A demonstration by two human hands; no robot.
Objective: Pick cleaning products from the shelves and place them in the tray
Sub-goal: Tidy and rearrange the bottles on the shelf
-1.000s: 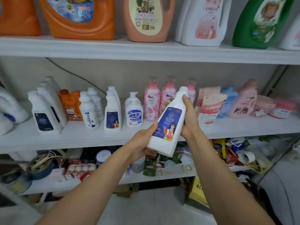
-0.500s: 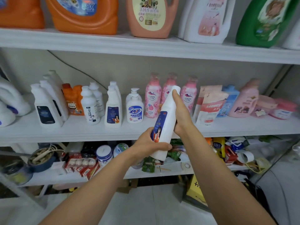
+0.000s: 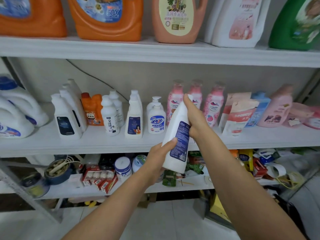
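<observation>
Bright, even, soft light with faint shadows under the shelves; edges bow and blur, far-right bottles are smeared.

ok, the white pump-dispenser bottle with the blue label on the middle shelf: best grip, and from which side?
Take the white pump-dispenser bottle with the blue label around its round body, just below the shoulder, coming straight in from the front. It stands upright with open shelf in front, while the white trigger-neck bottle and the pink floral bottle crowd its sides. The pump head looks too narrow and movable for a secure grip.

Both forearms bare, no sleeves or jewellery.
</observation>
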